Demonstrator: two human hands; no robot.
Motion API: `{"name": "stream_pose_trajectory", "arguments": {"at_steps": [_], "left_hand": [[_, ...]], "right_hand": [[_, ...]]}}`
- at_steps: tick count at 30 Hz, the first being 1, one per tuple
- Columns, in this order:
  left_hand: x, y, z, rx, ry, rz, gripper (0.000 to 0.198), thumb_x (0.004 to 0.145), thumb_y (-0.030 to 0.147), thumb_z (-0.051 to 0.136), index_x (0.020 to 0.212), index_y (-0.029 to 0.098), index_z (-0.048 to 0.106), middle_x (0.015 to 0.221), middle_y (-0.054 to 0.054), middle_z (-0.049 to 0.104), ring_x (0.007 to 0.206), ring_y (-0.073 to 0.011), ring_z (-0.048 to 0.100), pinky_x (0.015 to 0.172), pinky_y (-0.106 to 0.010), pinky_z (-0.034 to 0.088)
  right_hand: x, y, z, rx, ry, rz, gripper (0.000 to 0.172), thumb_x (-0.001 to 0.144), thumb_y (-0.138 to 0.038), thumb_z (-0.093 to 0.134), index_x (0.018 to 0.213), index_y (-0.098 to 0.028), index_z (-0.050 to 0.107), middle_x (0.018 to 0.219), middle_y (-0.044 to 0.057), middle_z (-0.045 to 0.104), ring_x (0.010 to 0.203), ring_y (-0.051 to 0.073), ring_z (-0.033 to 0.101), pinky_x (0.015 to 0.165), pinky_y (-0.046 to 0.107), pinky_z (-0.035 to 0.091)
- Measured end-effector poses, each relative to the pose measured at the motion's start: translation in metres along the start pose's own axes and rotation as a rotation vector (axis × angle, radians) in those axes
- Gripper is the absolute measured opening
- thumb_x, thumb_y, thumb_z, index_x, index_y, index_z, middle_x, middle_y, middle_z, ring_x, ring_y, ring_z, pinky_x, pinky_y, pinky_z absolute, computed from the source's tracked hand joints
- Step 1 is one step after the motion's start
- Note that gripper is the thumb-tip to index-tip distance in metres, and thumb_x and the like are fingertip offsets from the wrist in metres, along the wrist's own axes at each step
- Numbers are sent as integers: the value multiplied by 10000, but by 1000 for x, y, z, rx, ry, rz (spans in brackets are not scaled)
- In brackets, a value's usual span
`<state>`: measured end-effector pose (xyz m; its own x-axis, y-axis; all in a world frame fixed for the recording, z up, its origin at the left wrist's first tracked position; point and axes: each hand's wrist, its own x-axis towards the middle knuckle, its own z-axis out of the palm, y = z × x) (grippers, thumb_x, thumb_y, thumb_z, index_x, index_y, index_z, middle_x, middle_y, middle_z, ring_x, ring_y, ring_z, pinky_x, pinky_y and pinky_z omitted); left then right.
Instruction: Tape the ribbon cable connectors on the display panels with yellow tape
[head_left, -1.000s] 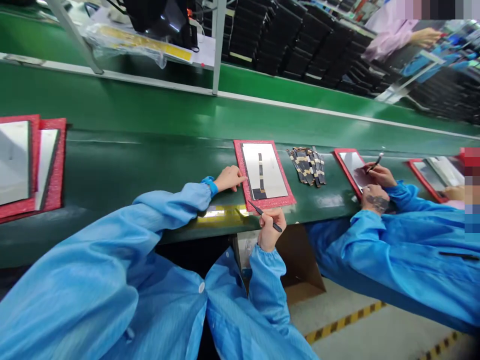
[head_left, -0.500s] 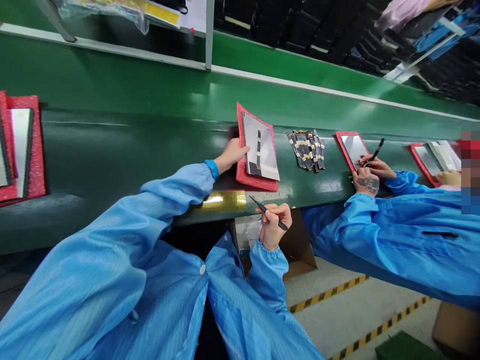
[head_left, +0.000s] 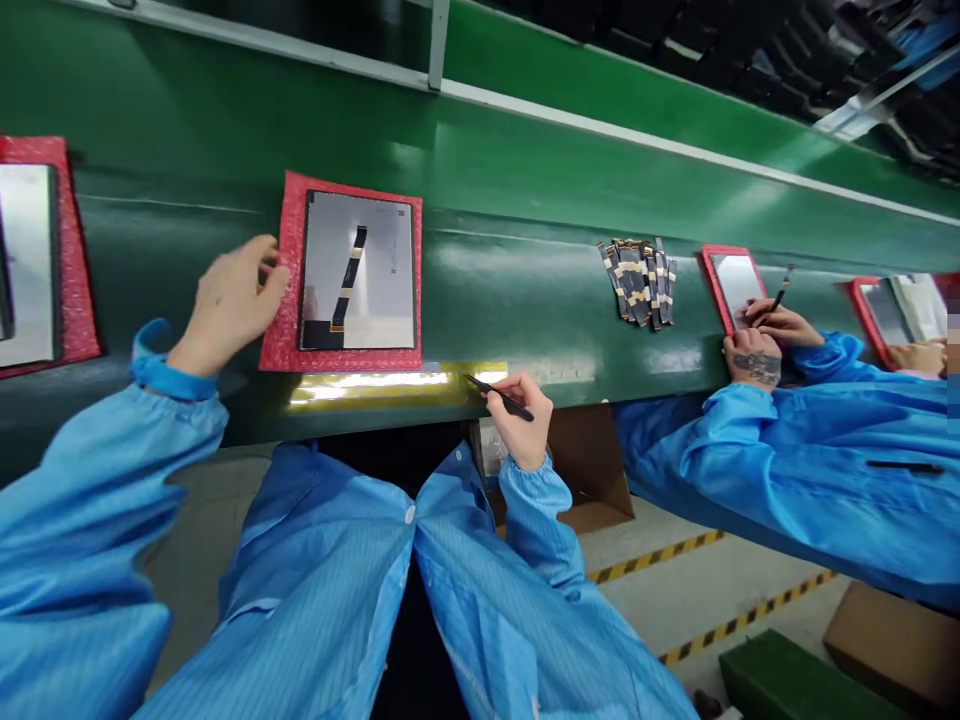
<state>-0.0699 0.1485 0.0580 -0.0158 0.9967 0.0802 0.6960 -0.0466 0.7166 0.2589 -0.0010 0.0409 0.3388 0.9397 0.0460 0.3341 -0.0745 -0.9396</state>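
Observation:
A red foam tray [head_left: 289, 330] lies flat on the green conveyor belt [head_left: 510, 290]. It carries a grey display panel [head_left: 375, 270] with a black and gold flex cable [head_left: 346, 280] on it. My left hand [head_left: 229, 300] is open, fingers spread, its fingertips at the tray's left edge. My right hand [head_left: 517, 425] rests at the belt's front edge, closed on black tweezers [head_left: 499, 397] that point left. A yellow tape strip [head_left: 375, 385] runs along the belt's edge below the tray.
A pile of spare flex cables [head_left: 639, 280] lies to the right. A co-worker's hands [head_left: 757, 345] work on another red tray [head_left: 731, 285] with a tool. One more tray [head_left: 75, 250] sits at far left. Cardboard boxes [head_left: 592, 470] stand under the belt.
My left hand slid the tray and panel leftward along the belt, laid it flat and opened. My view shifted down and left. The right hand kept the tweezers.

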Motion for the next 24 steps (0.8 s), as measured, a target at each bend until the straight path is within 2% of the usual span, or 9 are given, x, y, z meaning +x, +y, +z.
{"name": "stream_pose_trajectory", "arguments": {"at_steps": [2, 3, 4, 6, 8, 10, 13, 18, 24], "left_hand": [[-24, 7, 9, 142, 129, 173, 397, 929, 348, 494, 1290, 225, 604, 1371, -115, 619, 1371, -373, 490, 1180, -650, 330], [-40, 14, 17, 180, 144, 275, 436, 944, 318, 461, 1350, 204, 573, 1408, -137, 597, 1379, -359, 485, 1169, -620, 364], [-57, 23, 28, 178, 108, 367, 443, 956, 294, 447, 1366, 181, 568, 1390, -156, 611, 1352, -342, 520, 1140, -587, 416], [-91, 40, 55, 151, -56, 532, 400, 974, 253, 435, 1329, 196, 609, 1379, -159, 625, 1319, -312, 562, 1109, -547, 463], [-120, 53, 83, 181, -190, 628, 382, 989, 232, 439, 1317, 210, 633, 1443, -164, 582, 1375, -325, 516, 1141, -578, 418], [-138, 59, 104, 224, -248, 655, 395, 992, 248, 471, 1357, 214, 618, 1508, -191, 514, 1436, -369, 437, 1163, -643, 353], [-147, 60, 120, 270, -260, 625, 440, 982, 273, 523, 1416, 232, 579, 1554, -219, 443, 1481, -397, 350, 1179, -690, 282], [-145, 59, 120, 281, -251, 614, 450, 978, 280, 539, 1424, 236, 577, 1572, -220, 410, 1493, -391, 324, 1199, -679, 255], [-145, 62, 118, 286, -254, 604, 457, 980, 298, 546, 1432, 243, 570, 1576, -206, 411, 1478, -392, 355, 1199, -673, 264]], "right_hand": [[3, -3, 5, -70, -2, -37, 57, 723, -206, 633, 702, -234, 588, 589, -49, 618, 551, 145, 622, 566, 249, 493], [4, -4, 7, -95, -4, -55, 66, 726, -206, 629, 692, -235, 580, 583, -53, 604, 544, 139, 606, 564, 245, 484], [5, -5, 9, -115, -9, -70, 73, 729, -206, 626, 686, -235, 575, 585, -55, 596, 541, 134, 594, 567, 241, 478], [7, -6, 12, -146, -21, -92, 78, 732, -203, 620, 682, -235, 570, 593, -57, 592, 539, 126, 581, 572, 236, 471], [9, -8, 15, -166, -42, -107, 82, 734, -200, 615, 681, -236, 565, 599, -58, 596, 536, 122, 576, 572, 232, 465], [10, -11, 16, -188, -66, -124, 86, 739, -198, 614, 683, -238, 562, 607, -58, 605, 540, 123, 581, 577, 232, 462], [11, -15, 19, -254, -91, -157, 110, 759, -198, 612, 680, -240, 549, 615, -58, 602, 549, 122, 579, 593, 234, 454], [12, -23, 22, -354, -122, -193, 155, 777, -190, 609, 659, -234, 518, 588, -64, 550, 528, 109, 524, 579, 235, 408], [18, -20, 19, -155, -92, -57, 155, 733, -184, 606, 609, -223, 523, 552, -63, 523, 515, 115, 515, 555, 249, 409]]}}
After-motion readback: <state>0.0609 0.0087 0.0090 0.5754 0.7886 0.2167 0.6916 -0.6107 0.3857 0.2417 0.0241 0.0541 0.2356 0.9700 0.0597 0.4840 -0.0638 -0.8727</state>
